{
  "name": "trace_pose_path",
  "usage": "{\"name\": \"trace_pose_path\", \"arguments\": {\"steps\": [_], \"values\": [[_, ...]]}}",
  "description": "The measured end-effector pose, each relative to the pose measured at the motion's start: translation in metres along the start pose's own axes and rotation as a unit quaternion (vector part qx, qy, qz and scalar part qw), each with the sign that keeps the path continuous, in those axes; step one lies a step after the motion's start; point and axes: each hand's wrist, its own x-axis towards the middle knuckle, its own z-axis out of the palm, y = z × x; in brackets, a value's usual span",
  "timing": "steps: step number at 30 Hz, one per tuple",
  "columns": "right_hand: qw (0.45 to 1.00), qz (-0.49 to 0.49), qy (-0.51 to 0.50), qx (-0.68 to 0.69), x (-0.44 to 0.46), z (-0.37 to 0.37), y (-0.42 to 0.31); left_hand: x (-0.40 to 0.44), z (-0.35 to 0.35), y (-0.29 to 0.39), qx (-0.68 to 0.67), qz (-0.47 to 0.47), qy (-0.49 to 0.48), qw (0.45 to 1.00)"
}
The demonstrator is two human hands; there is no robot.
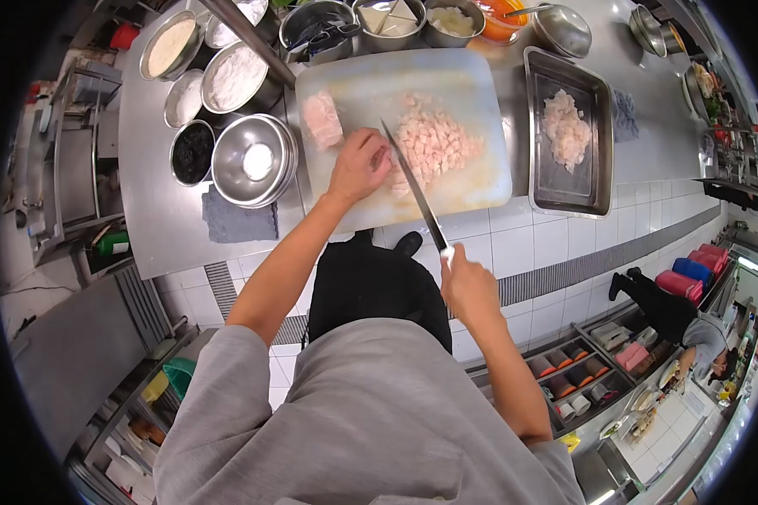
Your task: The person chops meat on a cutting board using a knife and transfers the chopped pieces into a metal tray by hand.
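Observation:
My right hand (470, 286) is wrapped round the white handle of a long knife (419, 194), whose blade points away over a pale cutting board (472, 76). Close to the left side of the blade, my left hand (362, 164) has its fingers curled down on pale pink meat at the board's middle. Right of the blade lies a spread of small diced meat (438, 145). An uncut pink block of meat (322, 120) rests at the board's left. The meat under my left fingers is mostly hidden.
A metal tray (571, 189) holding chopped meat (567, 130) stands right of the board. Stacked steel bowls (253, 160) and bowls of white powder (236, 78) are at the left, above a grey cloth (237, 219). Another person (703, 332) is at the far right.

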Motion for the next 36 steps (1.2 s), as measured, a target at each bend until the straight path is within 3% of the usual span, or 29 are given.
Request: {"name": "trace_pose_path", "arguments": {"steps": [2,13,18,20,23,26,30,33,36], "values": [[0.999,0.016,-0.034,-0.001,-0.008,0.004,0.000,0.002,0.001,-0.005,0.083,0.112,0.001,0.990],[0.999,0.005,0.018,0.026,0.037,0.054,0.002,0.001,0.006,-0.004,0.101,0.113,0.002,0.989],[0.999,-0.002,0.014,0.033,0.068,0.039,-0.010,-0.003,0.005,-0.006,0.093,0.106,-0.008,0.990],[1.000,0.007,0.003,0.021,0.062,0.037,-0.007,-0.010,0.002,-0.007,0.016,0.032,-0.031,0.999],[1.000,0.014,0.004,0.013,0.041,0.043,0.008,-0.024,-0.015,0.016,0.050,0.099,-0.072,0.991],[1.000,0.019,-0.002,0.012,0.042,0.048,0.014,-0.025,-0.012,0.011,0.099,0.098,-0.120,0.983],[0.999,-0.027,0.028,0.020,0.059,0.027,0.009,-0.020,-0.009,0.007,0.118,0.066,-0.107,0.985],[1.000,-0.023,0.017,0.011,0.045,0.010,0.005,-0.023,-0.016,0.011,0.033,0.061,-0.086,0.994],[1.000,-0.013,0.002,-0.002,0.015,0.004,0.006,-0.022,-0.024,0.015,0.103,0.088,-0.047,0.990]]}}
